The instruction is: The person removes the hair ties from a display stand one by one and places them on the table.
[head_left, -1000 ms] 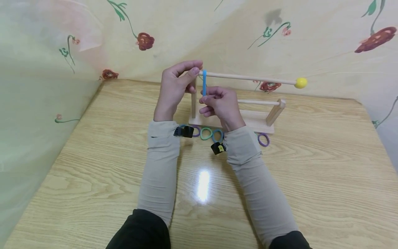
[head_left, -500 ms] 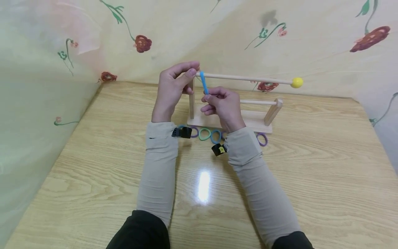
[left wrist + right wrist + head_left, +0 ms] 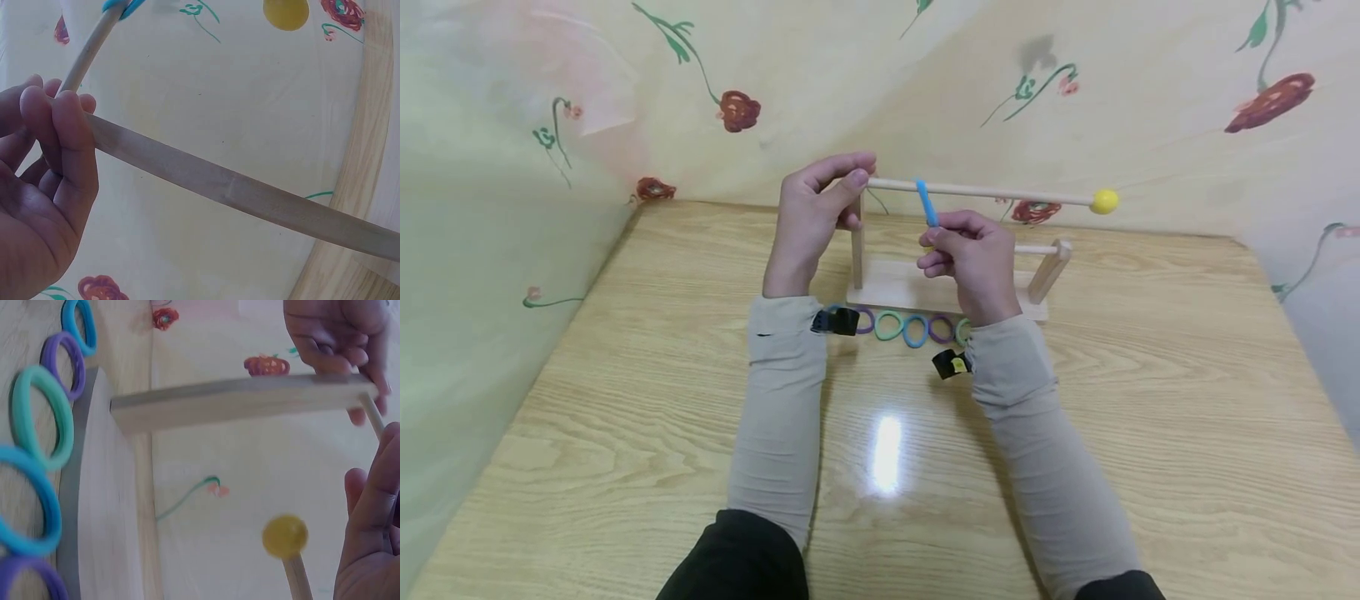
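In the head view, a wooden rack (image 3: 898, 283) holds two rods at different heights. The upper rod (image 3: 1000, 193) ends at the right in a yellow ball (image 3: 1104, 201). My left hand (image 3: 811, 204) grips the top of the rack's left upright (image 3: 187, 169), where the upper rod starts. A blue hair tie (image 3: 927, 202) is looped around that rod, left of its middle, and slants down to my right hand (image 3: 973, 250), whose thumb and fingers pinch its lower end. The lower rod (image 3: 1036, 249) passes partly hidden behind the right hand.
Several blue, purple and green hair ties lie in a row along the rack's front edge, among them a green one (image 3: 889, 326) and a purple one (image 3: 941, 329). My right sleeve hides the row's right end. A flower-patterned sheet (image 3: 820, 75) hangs behind the table (image 3: 625, 417).
My right hand has moved right, sliding the blue hair tie along the upper rod away from the left upright. The left hand keeps its grip at the upright's top.
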`<state>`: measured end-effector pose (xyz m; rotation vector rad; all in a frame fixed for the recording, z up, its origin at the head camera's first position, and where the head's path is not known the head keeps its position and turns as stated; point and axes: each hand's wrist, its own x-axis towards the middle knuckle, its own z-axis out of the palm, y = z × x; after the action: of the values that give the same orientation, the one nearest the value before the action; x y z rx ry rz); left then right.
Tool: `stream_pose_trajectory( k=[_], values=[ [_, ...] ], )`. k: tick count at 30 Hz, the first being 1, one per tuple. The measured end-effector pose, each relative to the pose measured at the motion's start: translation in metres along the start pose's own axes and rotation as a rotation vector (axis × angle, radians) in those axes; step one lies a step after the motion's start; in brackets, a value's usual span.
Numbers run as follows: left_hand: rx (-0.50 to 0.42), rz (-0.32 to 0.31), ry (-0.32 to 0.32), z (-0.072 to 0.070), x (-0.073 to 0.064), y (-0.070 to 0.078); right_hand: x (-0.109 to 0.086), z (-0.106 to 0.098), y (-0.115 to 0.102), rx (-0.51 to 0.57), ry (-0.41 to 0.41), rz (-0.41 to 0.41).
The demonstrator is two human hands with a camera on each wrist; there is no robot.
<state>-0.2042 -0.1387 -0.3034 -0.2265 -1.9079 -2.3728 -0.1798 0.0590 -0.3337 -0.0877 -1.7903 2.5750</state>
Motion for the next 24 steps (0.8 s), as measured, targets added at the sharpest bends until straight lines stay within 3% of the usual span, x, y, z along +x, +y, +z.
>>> stream_pose_trajectory(
  k=[16,24],
  values=[
    [-0.016,0.000,0.002,0.003,-0.002,0.001,-0.012,-0.063,-0.032,0.157,0.183,-0.033],
    [-0.018,0.005,0.010,0.005,-0.004,0.001,-0.015,-0.093,-0.051,0.269,0.251,-0.003]
  ],
)
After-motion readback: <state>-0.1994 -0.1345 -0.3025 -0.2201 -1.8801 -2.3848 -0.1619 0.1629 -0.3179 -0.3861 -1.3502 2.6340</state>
